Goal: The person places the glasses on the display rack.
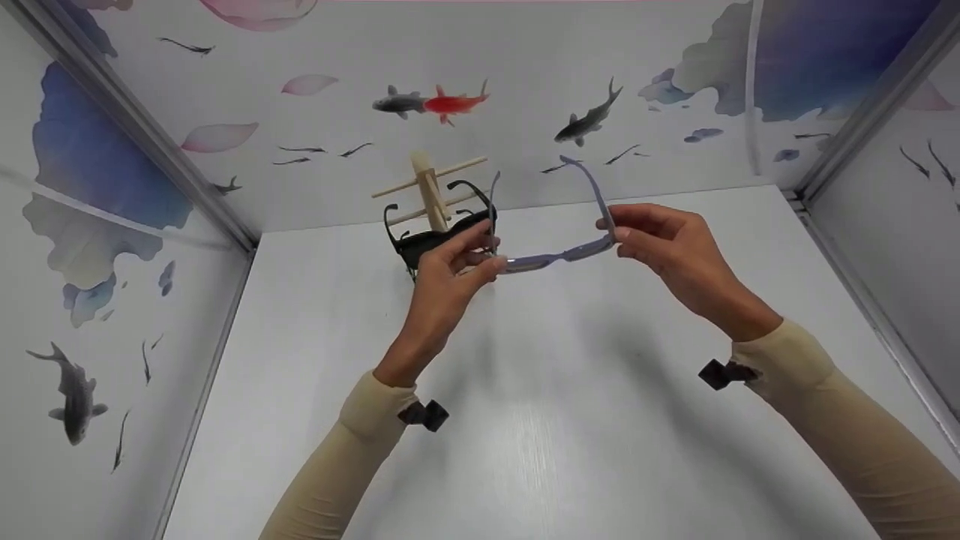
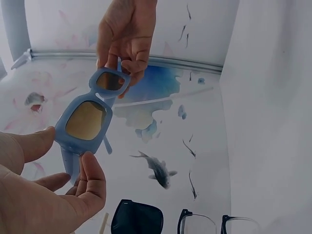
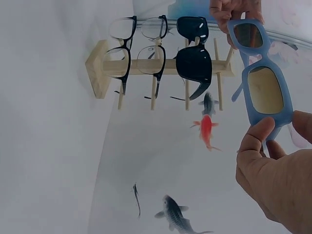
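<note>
Both hands hold a pair of blue-framed sunglasses (image 1: 589,248) up above the white table, temples unfolded and pointing away from me. My left hand (image 1: 450,281) pinches the left end of the frame near the hinge. At the right end, my right hand (image 1: 679,255) grips between thumb and fingers where the temple meets the front. Brownish lenses (image 2: 87,121) show in the left wrist view. Just behind my left hand stands a wooden glasses rack (image 3: 141,67), partly hidden by that hand in the head view. Black sunglasses (image 3: 194,63) sit on its top level.
Two pairs of clear-lens eyeglasses with dark temples, one pair (image 3: 158,61) beside the black sunglasses and another (image 3: 126,63) nearer the rack's base, hang on the rack. Bare wooden pegs (image 1: 469,166) stick out at its top. Printed panels (image 1: 525,45) enclose the white table (image 1: 525,450).
</note>
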A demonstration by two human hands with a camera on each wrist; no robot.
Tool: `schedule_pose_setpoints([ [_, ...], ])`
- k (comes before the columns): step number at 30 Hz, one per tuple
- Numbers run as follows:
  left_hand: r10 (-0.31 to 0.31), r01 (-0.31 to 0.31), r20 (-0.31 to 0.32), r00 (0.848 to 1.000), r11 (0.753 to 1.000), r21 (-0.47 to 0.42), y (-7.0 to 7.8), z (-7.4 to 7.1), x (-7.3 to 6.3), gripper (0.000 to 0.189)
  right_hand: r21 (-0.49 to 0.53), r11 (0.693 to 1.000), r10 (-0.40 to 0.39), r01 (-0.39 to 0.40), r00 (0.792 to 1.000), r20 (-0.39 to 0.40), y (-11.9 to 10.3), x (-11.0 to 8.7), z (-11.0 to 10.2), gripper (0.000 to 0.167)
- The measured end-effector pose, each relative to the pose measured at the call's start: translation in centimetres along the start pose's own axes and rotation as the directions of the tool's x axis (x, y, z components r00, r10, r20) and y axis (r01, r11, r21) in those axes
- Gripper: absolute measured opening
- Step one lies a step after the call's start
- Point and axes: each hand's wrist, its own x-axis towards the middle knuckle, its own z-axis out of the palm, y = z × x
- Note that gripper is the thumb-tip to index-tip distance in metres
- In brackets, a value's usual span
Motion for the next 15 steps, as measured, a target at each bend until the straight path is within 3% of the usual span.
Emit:
schedule_pose_setpoints([
  [15,0.026,-0.026,-0.042,0.999,1.000,0.000,1.2,-1.6,-0.3,0.060,0.048,0.999,-0.022,0.020,0.999,0.026,-1.0,1.7,1.4,0.040],
])
